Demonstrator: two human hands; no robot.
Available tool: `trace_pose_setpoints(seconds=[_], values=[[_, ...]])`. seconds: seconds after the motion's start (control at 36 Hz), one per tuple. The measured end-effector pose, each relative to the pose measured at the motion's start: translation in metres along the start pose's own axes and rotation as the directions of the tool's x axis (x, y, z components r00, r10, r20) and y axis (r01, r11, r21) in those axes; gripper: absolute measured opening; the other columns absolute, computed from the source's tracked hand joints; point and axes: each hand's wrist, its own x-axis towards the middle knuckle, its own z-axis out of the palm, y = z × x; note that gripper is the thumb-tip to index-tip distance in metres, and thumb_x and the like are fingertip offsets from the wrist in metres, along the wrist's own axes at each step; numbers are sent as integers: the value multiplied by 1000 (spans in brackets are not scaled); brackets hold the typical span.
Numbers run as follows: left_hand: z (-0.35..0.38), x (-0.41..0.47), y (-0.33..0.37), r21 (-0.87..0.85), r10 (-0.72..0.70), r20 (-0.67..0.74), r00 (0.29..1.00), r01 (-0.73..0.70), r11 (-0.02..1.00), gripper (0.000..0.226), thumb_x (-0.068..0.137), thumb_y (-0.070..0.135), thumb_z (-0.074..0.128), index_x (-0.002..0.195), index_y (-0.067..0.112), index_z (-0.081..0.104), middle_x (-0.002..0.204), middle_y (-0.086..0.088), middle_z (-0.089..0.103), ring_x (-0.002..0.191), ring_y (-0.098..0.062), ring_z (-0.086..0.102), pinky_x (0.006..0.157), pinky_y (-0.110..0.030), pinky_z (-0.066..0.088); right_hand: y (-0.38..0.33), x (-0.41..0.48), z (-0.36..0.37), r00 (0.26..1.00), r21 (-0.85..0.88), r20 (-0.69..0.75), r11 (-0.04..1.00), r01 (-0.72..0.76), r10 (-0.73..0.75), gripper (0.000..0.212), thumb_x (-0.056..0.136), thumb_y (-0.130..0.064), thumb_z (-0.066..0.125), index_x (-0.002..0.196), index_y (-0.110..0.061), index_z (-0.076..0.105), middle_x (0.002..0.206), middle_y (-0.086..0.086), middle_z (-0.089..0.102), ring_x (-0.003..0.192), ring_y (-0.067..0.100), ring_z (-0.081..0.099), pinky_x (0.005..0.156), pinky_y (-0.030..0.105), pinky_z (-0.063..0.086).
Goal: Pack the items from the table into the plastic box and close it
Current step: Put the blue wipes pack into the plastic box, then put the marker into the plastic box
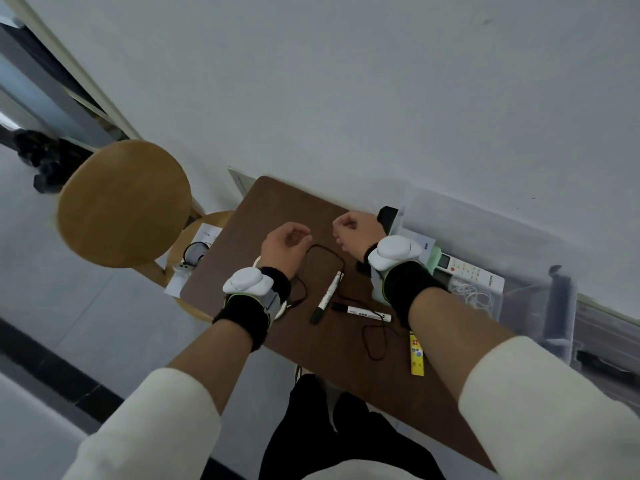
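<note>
Both hands hung over the table (277, 202), fingers curled. The left hand (284, 251) looked to be pinching the cable (334, 252) where the loop met its fingertips. I couldn't tell whether the right hand (356, 232) held anything. The cable was thin, black and limp, sprawled across the middle and threaded round two markers (329, 296) at the hands' 6 o'clock. I'd have coiled it into a small bundle first, lifting it free of the pens so nothing dragged. The clear box (519, 237) sat open at the table's 3 o'clock, with a remote (467, 271) already inside
</note>
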Motion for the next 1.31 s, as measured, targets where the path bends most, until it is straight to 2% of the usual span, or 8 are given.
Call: trace_pose_setpoints(seconds=[0.28, 0.44, 0.58, 0.72, 0.89, 1.06, 1.19, 1.31], values=[[5, 9, -24, 54, -44, 136, 990, 36, 998, 13, 84, 9, 64, 95, 11, 71, 90, -4, 71, 86, -17, 66, 76, -24, 49, 20, -8, 38, 991, 35, 15, 990, -137, 136, 20, 91, -14, 54, 106, -10, 66, 109, 13, 68, 101, 31, 65, 92, 47, 52], [14, 11, -40, 121, -56, 248, 967, 26, 992, 20, 86, 2, 59, 103, 8, 70, 100, -8, 72, 89, -15, 64, 81, -22, 46, 42, -11, 52, 973, 20, 56, 974, -227, 226, 19, 91, -15, 53, 106, -17, 65, 108, 9, 69, 100, 28, 65, 90, 39, 53], [24, 11, -54, 151, -101, 312, 945, 56, 987, 23, 87, 5, 60, 107, 10, 70, 103, -7, 72, 96, -20, 66, 89, -30, 51, 62, -12, 61, 948, 52, 81, 948, -313, 309, 16, 90, -13, 53, 102, -21, 60, 107, 11, 66, 100, 33, 64, 91, 42, 53], [33, 8, -65, 190, -139, 354, 925, 75, 979, 23, 85, 11, 61, 106, 15, 70, 100, -5, 73, 95, -19, 67, 85, -26, 49, 82, -12, 67, 927, 16, 55, 928, -373, 372, 22, 89, -15, 51, 107, -19, 64, 105, 8, 65, 95, 32, 63, 85, 36, 53], [42, 7, -76, 254, -173, 424, 889, 67, 965, 25, 85, 6, 62, 108, 8, 70, 107, -12, 72, 103, -27, 66, 94, -38, 51, 100, -12, 76, 898, 15, 67, 899, -437, 435, 22, 89, -12, 51, 106, -17, 65, 117, 15, 65, 105, 37, 63, 92, 47, 52], [51, 8, -85, 302, -238, 490, 839, 93, 949, 30, 82, 0, 62, 111, 6, 68, 111, -14, 70, 107, -29, 64, 96, -41, 49, 106, -7, 86, 855, 96, 97, 851, -517, 509, 34, 92, -7, 46, 125, -13, 56, 95, 16, 65, 85, 35, 67, 77, 43, 58], [58, 13, -91, 357, -305, 529, 792, 118, 926, 33, 82, 4, 64, 115, 5, 66, 114, -16, 68, 108, -31, 63, 96, -38, 49, 110, -4, 92, 838, 131, 134, 829, -544, 529, 41, 92, -6, 44, 132, -13, 50, 104, 23, 68, 90, 39, 68, 76, 45, 57], [60, 12, -95, 382, -332, 530, 780, 131, 915, 30, 84, 6, 61, 113, 6, 66, 104, -18, 70, 96, -35, 66, 83, -35, 52, 113, -1, 97, 827, 161, 134, 812, -562, 546, 44, 90, -5, 45, 133, -16, 48, 100, 24, 69, 79, 33, 66, 74, 43, 57]])
